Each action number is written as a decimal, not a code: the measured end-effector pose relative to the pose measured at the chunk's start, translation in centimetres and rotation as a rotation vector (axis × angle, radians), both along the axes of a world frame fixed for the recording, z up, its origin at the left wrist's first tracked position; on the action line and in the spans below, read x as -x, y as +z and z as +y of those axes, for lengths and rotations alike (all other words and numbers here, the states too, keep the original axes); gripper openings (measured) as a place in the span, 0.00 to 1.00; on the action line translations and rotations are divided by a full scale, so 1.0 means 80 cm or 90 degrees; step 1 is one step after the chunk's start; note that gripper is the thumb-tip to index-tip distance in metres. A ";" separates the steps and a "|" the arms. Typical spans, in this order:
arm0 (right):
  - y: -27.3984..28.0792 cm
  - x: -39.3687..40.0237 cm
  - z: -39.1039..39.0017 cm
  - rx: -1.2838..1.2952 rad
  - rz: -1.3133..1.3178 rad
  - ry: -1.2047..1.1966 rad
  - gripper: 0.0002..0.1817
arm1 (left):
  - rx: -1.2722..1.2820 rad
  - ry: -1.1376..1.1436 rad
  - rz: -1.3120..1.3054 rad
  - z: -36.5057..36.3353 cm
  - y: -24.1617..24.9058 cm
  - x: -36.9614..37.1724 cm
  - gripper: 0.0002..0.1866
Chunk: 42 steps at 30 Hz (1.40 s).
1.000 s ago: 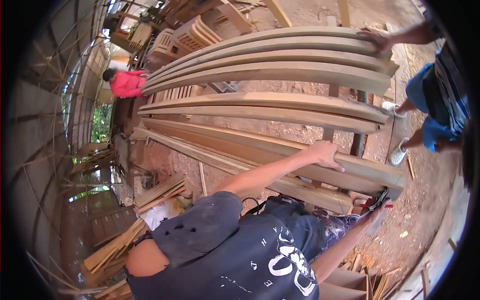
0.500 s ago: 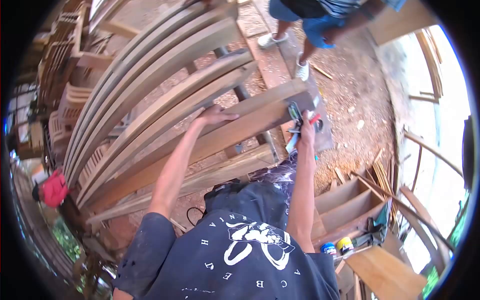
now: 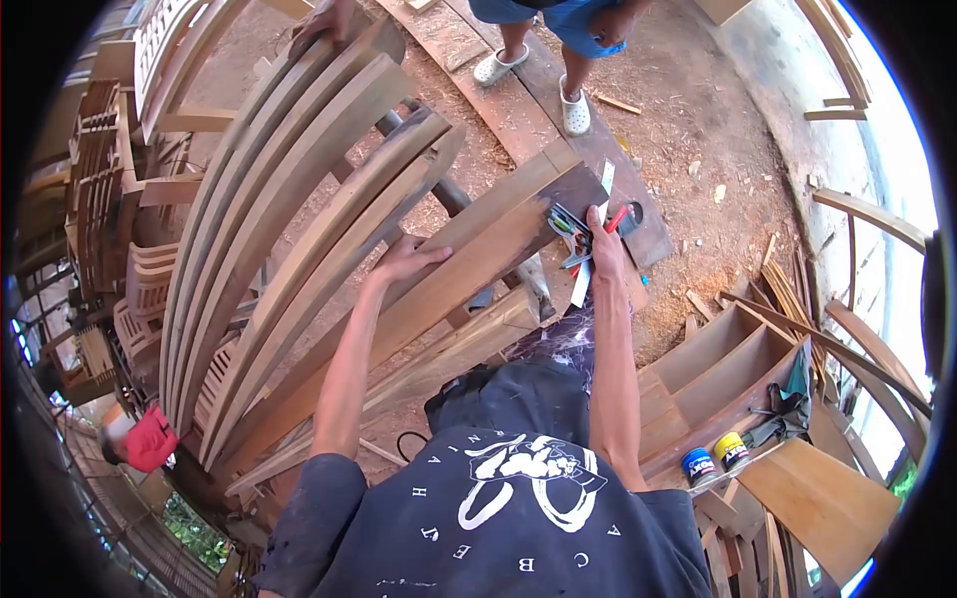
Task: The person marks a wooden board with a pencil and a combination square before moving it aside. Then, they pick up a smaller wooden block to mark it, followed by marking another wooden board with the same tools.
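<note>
A long wooden beam lies slantwise before me, its end toward the right. My left hand grips its upper edge, thumb along the near side, the other fingers partly hidden behind it. Near the beam's end my right hand is closed around a combination square, whose pale straight blade lies across the wood and sticks out on both sides of the hand. A green, black and orange part sits beside the fingers on the beam. A red pen juts from the same hand.
Several curved wooden pieces stand in a row at left. A co-worker in white clogs stands ahead; another person's hand touches the curved pieces. Someone in red is far left. Cans and a wooden shelf are right.
My view has shifted, so the beam and curved pieces sit differently in the frame. In my right hand the blade has turned and shows longer. The left hand still grips the beam.
</note>
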State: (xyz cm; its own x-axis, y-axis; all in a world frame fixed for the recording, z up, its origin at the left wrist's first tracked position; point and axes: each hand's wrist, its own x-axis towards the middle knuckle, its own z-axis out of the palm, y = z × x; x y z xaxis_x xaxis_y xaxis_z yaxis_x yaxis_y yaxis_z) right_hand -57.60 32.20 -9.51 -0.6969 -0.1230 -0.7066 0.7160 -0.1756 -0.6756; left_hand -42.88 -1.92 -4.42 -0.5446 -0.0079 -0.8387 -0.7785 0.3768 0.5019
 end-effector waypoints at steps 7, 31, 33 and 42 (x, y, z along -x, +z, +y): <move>0.002 -0.014 0.004 -0.057 0.001 -0.008 0.19 | 0.023 0.192 0.434 0.010 0.115 -0.012 0.22; 0.115 -0.011 0.048 -0.034 0.078 0.002 0.13 | 0.079 -0.062 0.412 0.156 0.092 0.048 0.21; 0.076 -0.007 0.065 -0.071 0.049 -0.102 0.13 | 0.096 -0.096 0.393 0.153 0.082 0.055 0.21; 0.077 -0.028 0.130 -0.122 -0.064 -0.114 0.20 | 0.289 -0.223 0.495 0.166 0.022 0.098 0.34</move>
State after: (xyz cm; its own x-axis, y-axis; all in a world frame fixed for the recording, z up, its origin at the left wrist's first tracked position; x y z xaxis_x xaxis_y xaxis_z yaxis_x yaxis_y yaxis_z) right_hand -55.36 42.58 -3.35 -0.6208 0.1385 -0.7716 0.7499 -0.1820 -0.6360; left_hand -50.76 11.39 -2.68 -0.9795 0.0259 -0.1998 -0.0966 0.8101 0.5784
